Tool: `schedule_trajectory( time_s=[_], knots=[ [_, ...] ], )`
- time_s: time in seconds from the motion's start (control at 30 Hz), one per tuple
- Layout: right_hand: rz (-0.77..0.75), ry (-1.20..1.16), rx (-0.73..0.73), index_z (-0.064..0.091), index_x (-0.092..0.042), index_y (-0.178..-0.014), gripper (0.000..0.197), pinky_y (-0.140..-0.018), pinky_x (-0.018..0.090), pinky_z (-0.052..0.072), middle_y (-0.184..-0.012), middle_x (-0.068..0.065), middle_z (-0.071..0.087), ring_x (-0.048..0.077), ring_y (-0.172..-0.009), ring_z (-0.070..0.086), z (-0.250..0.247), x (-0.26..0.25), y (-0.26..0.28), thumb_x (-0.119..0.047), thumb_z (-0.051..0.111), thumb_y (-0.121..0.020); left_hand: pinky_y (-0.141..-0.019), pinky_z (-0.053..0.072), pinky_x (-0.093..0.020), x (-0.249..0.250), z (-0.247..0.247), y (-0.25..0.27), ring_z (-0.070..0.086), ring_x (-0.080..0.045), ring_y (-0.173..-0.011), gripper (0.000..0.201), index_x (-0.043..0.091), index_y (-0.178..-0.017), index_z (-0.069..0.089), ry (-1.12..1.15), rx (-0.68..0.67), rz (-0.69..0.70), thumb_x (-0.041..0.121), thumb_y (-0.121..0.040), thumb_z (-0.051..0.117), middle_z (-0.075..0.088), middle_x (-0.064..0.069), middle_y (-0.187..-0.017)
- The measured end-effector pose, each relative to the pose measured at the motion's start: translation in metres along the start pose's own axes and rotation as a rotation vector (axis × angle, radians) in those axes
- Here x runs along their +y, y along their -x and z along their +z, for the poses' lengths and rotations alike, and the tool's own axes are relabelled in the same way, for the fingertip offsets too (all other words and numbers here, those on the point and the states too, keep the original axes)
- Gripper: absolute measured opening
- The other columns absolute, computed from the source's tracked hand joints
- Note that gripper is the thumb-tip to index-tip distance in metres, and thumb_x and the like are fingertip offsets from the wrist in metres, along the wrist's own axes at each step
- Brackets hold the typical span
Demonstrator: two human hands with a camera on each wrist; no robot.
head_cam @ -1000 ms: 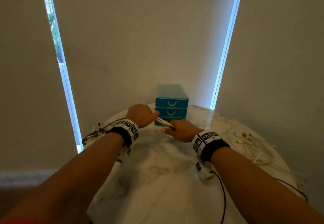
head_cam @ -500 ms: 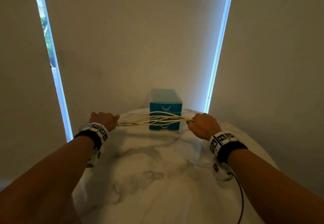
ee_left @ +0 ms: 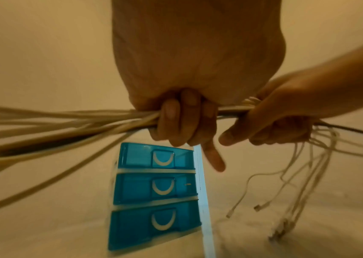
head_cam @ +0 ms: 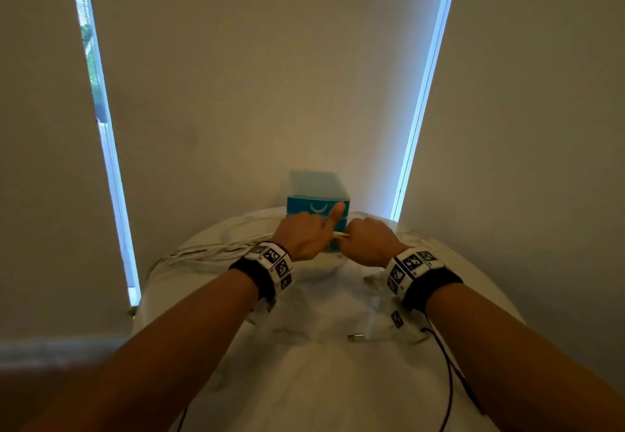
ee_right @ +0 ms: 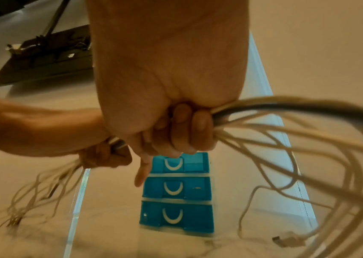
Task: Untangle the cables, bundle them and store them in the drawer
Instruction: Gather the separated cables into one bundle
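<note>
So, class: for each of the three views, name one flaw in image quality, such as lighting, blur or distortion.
Head view: dim, with bright window strips leaning from wide-angle distortion. Left wrist view: warm yellow cast, cables smeared by motion blur. Right wrist view: loose cables blurred, though the blue drawer unit stays fairly sharp.

Two bare forearms, no sleeves. On each wrist a black band, and over it a white block with square black-and-white coded markers: left wristband (head_cam: 267, 267), right wristband (head_cam: 417, 274). Several markers on each block, on the top and on the side faces. Under the right wrist one more small marker on a white part, with a thin black cable (head_cam: 448, 377) running back along the forearm. Left hand (head_cam: 304, 235) and right hand (head_cam: 370, 240) bare, no rings or gloves.
</note>
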State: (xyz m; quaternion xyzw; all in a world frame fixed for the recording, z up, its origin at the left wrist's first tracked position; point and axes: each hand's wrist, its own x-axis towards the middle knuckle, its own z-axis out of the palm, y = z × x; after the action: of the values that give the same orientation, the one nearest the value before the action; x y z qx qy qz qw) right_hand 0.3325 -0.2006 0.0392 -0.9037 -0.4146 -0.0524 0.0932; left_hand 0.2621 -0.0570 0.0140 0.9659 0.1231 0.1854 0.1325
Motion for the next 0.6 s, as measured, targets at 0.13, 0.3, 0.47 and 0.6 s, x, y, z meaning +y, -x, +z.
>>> schedule_trajectory(
  time_s=[0.13,0.3,0.47,0.6],
  knots=[
    [0.052,-0.25,-0.063,0.066,-0.018,-0.087,0.028,-0.061,0.025,0.042,-0.079,-0.001,0.064,0.013,-0.069,0.058,0.002,0.018,0.003,-0.04,0.061,-0.102,-0.059,0.045,-0.031,-0.038,-0.03,-0.015,0.061,-0.025,-0.061,0.082,0.013,-0.07,0.071,-0.235,0.191,0.001,0.065,-0.11,0.021,0.055,-0.001,-0.058],
    [0.12,-0.592,-0.193,0.057,-0.015,-0.065,0.043,-0.055,0.026,0.048,-0.055,0.002,0.053,0.018,-0.049,0.051,0.013,0.027,0.013,-0.04,0.066,-0.099,-0.058,0.04,-0.031,-0.078,-0.076,-0.035,0.061,-0.028,-0.064,0.061,0.015,-0.06,0.057,-0.092,0.359,-0.18,0.057,-0.104,0.045,0.057,-0.003,-0.062],
    [0.16,-0.744,-0.231,0.054,-0.02,-0.062,0.046,-0.055,0.027,0.045,-0.056,0.0,0.05,0.016,-0.049,0.046,0.038,0.011,0.017,-0.046,0.066,-0.099,-0.062,0.044,-0.032,-0.093,-0.1,-0.05,0.064,-0.032,-0.069,0.056,0.006,-0.071,0.068,0.328,0.493,-0.417,0.059,-0.082,0.053,0.066,-0.011,-0.072],
    [0.164,-1.096,-0.359,0.046,-0.027,-0.062,0.051,-0.045,0.024,0.031,-0.059,-0.004,0.04,0.012,-0.048,0.03,0.056,0.004,0.033,-0.056,0.072,-0.095,-0.071,0.05,-0.038,-0.104,-0.099,-0.05,0.067,-0.034,-0.082,0.053,0.002,-0.086,0.075,0.574,0.557,-0.568,0.052,-0.082,0.061,0.071,-0.011,-0.085]
  ],
)
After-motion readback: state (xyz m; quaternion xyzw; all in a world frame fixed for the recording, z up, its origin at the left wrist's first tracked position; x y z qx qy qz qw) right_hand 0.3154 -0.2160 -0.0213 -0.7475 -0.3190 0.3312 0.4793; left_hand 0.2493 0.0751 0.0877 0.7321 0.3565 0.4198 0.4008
